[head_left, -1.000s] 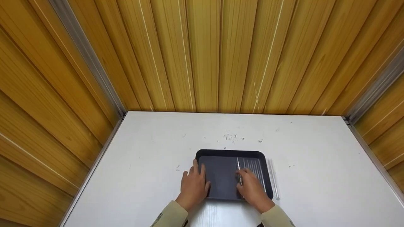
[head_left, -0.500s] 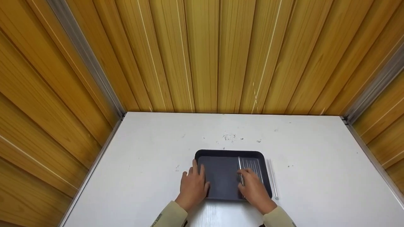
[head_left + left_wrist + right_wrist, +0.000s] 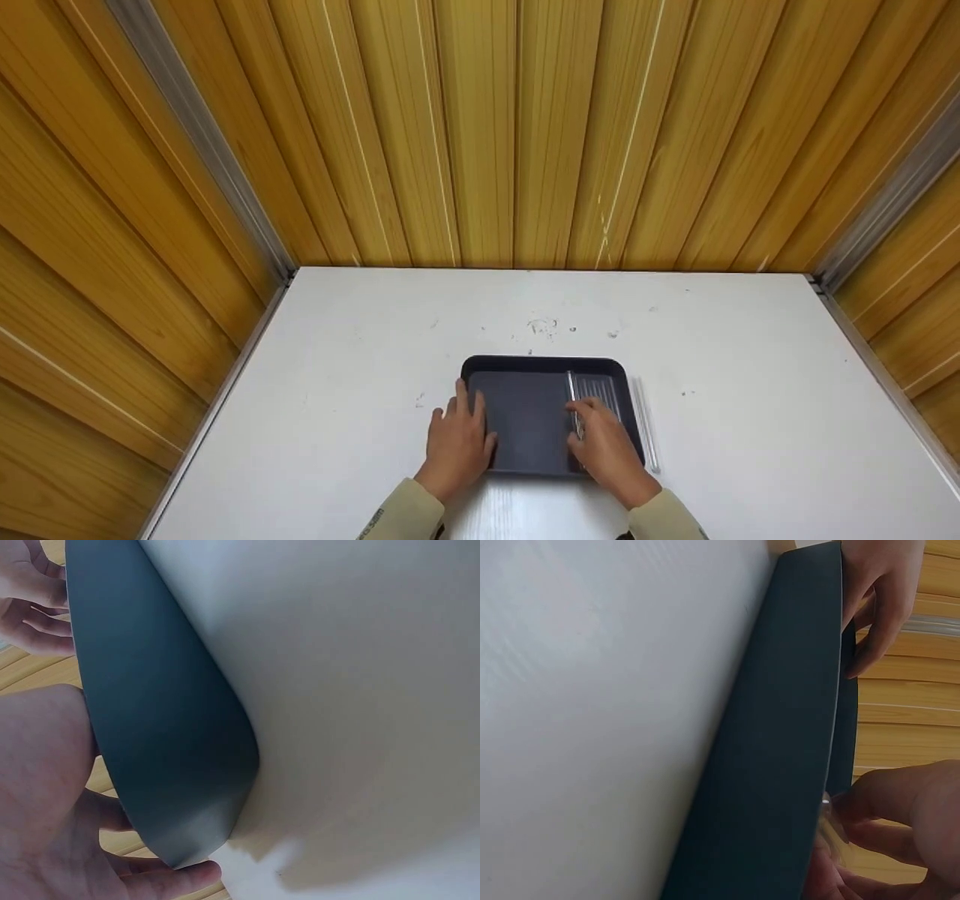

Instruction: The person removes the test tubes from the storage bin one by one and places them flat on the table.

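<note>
A dark grey rectangular tray [image 3: 517, 420] with raised sides lies on the white table. Several clear rods [image 3: 596, 388] lie side by side along its right part, running front to back. At the left end of this row, my right hand [image 3: 609, 450] pinches a clear rod [image 3: 571, 386] between thumb and fingers, low inside the tray. The hand covers the near part of the row. My left hand [image 3: 456, 450] rests over the tray's left rim near the front corner, fingers extended. In the right wrist view, the tray's wall [image 3: 772, 720] hides part of the right hand's fingertips.
More clear rods [image 3: 645, 424] lie on the white table [image 3: 360, 375] just outside the tray's right side. Small dark marks [image 3: 543, 327] dot the tabletop behind the tray. Yellow wood-look panels [image 3: 480, 135] enclose the table at the back and sides.
My right hand has shifted slightly to the right with the rod, and the row of rods in the tray looks narrower. The left hand stays on the rim.
</note>
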Available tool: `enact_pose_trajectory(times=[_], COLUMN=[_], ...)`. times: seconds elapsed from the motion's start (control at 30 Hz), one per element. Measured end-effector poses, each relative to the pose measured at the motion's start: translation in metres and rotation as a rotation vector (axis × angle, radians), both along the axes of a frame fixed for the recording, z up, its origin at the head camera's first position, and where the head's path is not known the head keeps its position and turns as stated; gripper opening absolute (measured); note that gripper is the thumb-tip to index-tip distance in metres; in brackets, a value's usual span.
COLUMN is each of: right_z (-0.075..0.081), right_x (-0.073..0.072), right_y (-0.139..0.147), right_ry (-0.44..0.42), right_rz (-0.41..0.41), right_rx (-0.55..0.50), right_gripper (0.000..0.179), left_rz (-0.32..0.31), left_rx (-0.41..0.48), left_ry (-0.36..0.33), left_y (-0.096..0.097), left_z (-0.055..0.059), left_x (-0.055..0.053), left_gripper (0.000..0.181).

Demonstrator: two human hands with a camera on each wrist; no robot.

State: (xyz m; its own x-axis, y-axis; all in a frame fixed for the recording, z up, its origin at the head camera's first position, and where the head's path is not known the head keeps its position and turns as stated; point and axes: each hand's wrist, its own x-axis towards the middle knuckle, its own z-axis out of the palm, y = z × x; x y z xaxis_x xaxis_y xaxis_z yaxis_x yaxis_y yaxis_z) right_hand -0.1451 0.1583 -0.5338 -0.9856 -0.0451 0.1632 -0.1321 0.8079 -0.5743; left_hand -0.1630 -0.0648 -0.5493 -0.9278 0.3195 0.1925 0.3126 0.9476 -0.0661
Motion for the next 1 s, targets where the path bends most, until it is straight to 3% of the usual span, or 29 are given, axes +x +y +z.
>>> enact_pose_trajectory(times=[1.0], right_z=[0.007], right_x=[-0.001], right_y=[0.014], right_ry=[-0.055], right_rz=[-0.029], right_rx=[-0.047], right_gripper=[0.041], left_rz=[-0.006], left_rx=[-0.004], left_ry=[0.022], left_y=[0.000], left_z=[0.001], left_x=[0.000], left_gripper=[0.064])
